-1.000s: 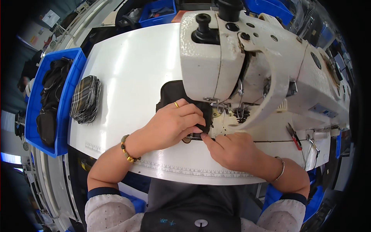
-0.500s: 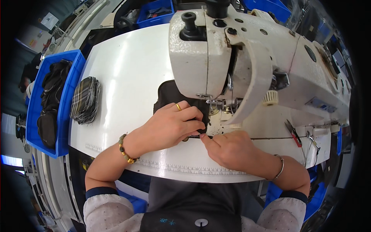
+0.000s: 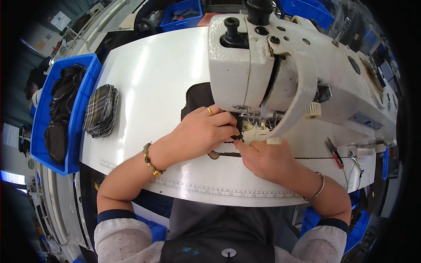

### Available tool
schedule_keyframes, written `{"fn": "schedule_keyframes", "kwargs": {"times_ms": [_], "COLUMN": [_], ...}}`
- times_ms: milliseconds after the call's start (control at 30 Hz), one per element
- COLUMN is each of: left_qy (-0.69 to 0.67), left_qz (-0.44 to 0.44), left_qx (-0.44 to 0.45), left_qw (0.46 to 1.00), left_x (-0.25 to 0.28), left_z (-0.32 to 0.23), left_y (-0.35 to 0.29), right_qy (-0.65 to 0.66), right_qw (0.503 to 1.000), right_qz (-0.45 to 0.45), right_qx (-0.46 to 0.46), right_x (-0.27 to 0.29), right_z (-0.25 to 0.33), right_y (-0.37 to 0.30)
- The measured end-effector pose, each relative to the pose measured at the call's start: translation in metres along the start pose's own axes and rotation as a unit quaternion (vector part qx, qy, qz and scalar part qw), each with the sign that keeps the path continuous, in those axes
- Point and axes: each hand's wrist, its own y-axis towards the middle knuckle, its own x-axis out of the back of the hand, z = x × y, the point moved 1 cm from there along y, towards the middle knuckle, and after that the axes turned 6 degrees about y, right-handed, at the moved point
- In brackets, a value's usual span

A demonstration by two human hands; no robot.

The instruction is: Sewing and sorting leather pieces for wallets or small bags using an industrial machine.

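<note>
A black fabric piece (image 3: 198,95) with a rounded corner lies on the white table, partly under the head of a white sewing machine (image 3: 230,65). Across its near part rests my left hand (image 3: 199,133), fingers bent and pressing on the cloth edge beside the presser foot (image 3: 263,125). My right hand (image 3: 268,158) is closed, its thumb and forefinger pinching that same edge close to the left fingertips. A narrow dark strip with a brownish curved end (image 3: 214,154) shows below the hands. What exactly lies between the fingertips is mostly hidden.
Left of the work, a stack of plaid fabric pieces (image 3: 101,110) sits beside a blue bin (image 3: 75,149) holding dark pouches. Red-handled thread snips (image 3: 335,154) lie at the right. A printed ruler (image 3: 210,191) runs along the near table edge. Another blue bin (image 3: 180,23) stands behind.
Both hands have shifted slightly away from me and right, still at the cloth edge. More of the dark strip shows below them. The whole view has also shifted a little.
</note>
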Motion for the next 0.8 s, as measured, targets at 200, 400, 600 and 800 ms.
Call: {"fn": "schedule_keyframes", "kwargs": {"times_ms": [200,400,600,800], "left_qy": [-0.021,-0.117,-0.150,-0.113], "left_qz": [-0.035,-0.029,-0.063,-0.059], "left_qx": [0.007,0.050,0.045,0.045], "left_qw": [0.999,0.991,0.986,0.991], "left_x": [-0.006,-0.005,-0.010,0.004], "left_z": [0.008,0.014,0.018,0.006], "left_y": [0.002,0.002,0.003,0.000], "right_qy": [-0.013,-0.051,-0.221,-0.269], "right_qw": [0.999,0.995,0.968,0.955], "right_qz": [0.023,-0.074,-0.110,-0.098], "right_qx": [-0.028,0.037,0.036,0.071], "right_x": [-0.001,-0.003,-0.005,-0.012], "right_z": [-0.004,-0.010,-0.005,-0.008], "right_y": [-0.002,0.006,0.015,0.023]}}
